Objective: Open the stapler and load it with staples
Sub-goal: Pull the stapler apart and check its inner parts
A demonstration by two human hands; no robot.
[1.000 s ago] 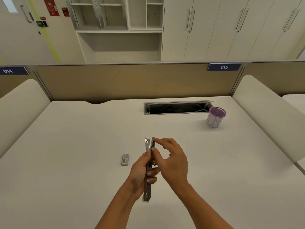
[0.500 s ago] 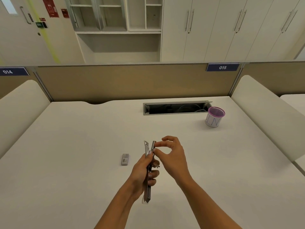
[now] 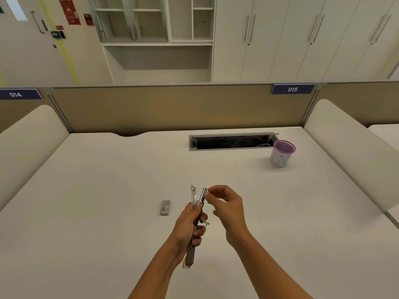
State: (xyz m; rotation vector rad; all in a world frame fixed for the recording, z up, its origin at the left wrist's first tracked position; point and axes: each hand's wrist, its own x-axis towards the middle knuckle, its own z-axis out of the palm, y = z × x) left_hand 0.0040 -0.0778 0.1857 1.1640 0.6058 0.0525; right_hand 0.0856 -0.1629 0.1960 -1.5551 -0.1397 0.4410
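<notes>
A slim metal stapler (image 3: 192, 196) is held lengthwise above the white desk (image 3: 108, 180), its two far ends spread apart in a narrow V. My left hand (image 3: 190, 225) is wrapped around its middle. My right hand (image 3: 226, 203) pinches the tip of the right-hand arm of the stapler between thumb and forefinger. Whether a strip of staples sits in that pinch is too small to tell. A small grey staple box (image 3: 165, 207) lies flat on the desk just left of my hands.
A purple-rimmed white cup (image 3: 280, 155) stands at the back right beside an open cable tray slot (image 3: 231, 141). A beige partition (image 3: 162, 106) closes the desk's far edge, and padded side panels (image 3: 349, 147) flank it.
The stapler's two arms have spread a little wider. My right hand has shifted from covering the top to pinching the right arm's tip, its other fingers lifted away.
</notes>
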